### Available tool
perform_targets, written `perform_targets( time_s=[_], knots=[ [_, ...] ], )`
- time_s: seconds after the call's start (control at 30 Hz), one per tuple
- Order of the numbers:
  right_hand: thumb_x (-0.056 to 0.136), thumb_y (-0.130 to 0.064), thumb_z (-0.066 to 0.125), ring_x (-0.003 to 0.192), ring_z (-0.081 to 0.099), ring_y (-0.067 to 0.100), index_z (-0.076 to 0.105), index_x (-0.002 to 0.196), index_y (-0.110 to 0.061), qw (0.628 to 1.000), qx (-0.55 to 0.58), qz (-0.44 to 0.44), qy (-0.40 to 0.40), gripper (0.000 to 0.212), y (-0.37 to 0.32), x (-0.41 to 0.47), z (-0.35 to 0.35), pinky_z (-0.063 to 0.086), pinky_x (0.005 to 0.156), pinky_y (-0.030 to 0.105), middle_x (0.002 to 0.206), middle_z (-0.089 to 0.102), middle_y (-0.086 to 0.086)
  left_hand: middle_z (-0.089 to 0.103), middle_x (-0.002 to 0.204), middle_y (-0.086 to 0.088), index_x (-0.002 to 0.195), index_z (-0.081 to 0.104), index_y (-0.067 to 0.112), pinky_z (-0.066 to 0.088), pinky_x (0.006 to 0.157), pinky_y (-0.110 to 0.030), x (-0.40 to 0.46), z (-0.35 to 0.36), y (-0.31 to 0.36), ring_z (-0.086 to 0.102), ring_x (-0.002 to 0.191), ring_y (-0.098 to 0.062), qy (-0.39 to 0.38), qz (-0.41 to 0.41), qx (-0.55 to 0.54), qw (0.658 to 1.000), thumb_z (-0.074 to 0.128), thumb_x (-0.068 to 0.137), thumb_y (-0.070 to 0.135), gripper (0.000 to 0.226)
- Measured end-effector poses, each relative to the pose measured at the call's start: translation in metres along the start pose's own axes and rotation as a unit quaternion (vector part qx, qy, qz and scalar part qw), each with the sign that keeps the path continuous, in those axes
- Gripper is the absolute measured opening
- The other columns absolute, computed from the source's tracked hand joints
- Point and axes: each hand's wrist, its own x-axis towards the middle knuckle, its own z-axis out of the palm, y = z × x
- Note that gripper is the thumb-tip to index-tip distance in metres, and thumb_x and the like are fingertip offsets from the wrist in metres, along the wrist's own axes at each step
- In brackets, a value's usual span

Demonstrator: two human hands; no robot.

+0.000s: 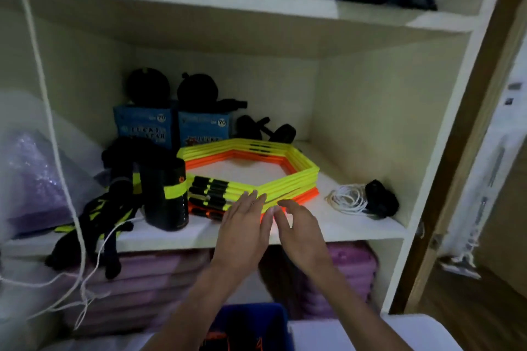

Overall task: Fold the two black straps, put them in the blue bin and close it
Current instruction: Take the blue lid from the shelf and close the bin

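Observation:
Both my hands reach to the front of a shelf [336, 226]. My left hand [245, 225] is flat with its fingers apart, its fingertips against a stack of yellow and orange hexagon rings [288, 177]. My right hand [299, 225] is open beside it and holds nothing. Black and yellow straps [94, 219] hang over the shelf's left front edge. A black strap bundle [380, 198] lies at the shelf's right end. The blue bin [253, 325] sits below my arms at the frame's bottom, open, with dark things inside.
A black and yellow cylinder [166, 196] stands left of the rings. Two blue boxes [171, 125] and black gear sit at the shelf's back. A coiled white cord [346, 198] lies on the right. A white rope [54, 137] hangs at the left. Pink mats [148, 279] fill the shelf below.

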Motion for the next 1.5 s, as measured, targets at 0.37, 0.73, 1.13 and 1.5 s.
perform_targets(
  time_s=[0.37,0.73,1.13,1.5],
  knots=[
    [0.098,-0.032,0.050,0.098,0.065,0.028,0.066,0.110,-0.013,0.953,-0.092,-0.156,0.241,0.027,-0.166,0.140,-0.224,0.052,0.084,0.038,0.103,0.071,0.011,0.063,0.107,-0.010,0.110,0.062,0.012,0.045,0.091,-0.046,0.191,-0.188,0.145,0.057,0.101,-0.028,0.246,0.155,0.001,0.957,0.040,0.098,0.033,0.033],
    [0.098,-0.038,0.045,0.105,0.058,0.032,0.058,0.119,-0.012,0.942,-0.268,-0.073,0.187,0.035,-0.175,0.230,-0.302,0.050,0.090,0.041,0.118,0.063,0.012,0.068,0.095,-0.014,0.102,0.064,0.006,0.054,0.080,-0.043,0.329,-0.205,0.199,0.063,0.084,-0.032,0.115,0.095,0.048,0.988,0.038,0.097,0.039,0.042],
    [0.087,-0.031,0.060,0.108,0.057,0.026,0.046,0.133,-0.011,0.983,-0.182,-0.010,0.037,0.053,-0.116,0.282,-0.346,0.047,0.098,0.042,0.124,0.057,0.011,0.053,0.136,-0.016,0.132,0.047,0.002,0.041,0.097,-0.036,0.412,-0.166,0.212,0.051,0.122,-0.032,-0.032,0.041,0.114,0.992,0.055,0.090,0.051,0.065],
    [0.100,-0.038,0.043,0.102,0.057,0.034,0.046,0.105,-0.015,0.949,-0.232,-0.029,0.210,0.024,-0.084,0.301,-0.318,0.040,0.084,0.040,0.107,0.063,0.010,0.059,0.124,-0.020,0.120,0.056,0.006,0.041,0.095,-0.040,0.407,-0.134,0.208,0.054,0.113,-0.037,0.074,0.077,0.153,0.983,0.037,0.099,0.033,0.039]
  ],
)
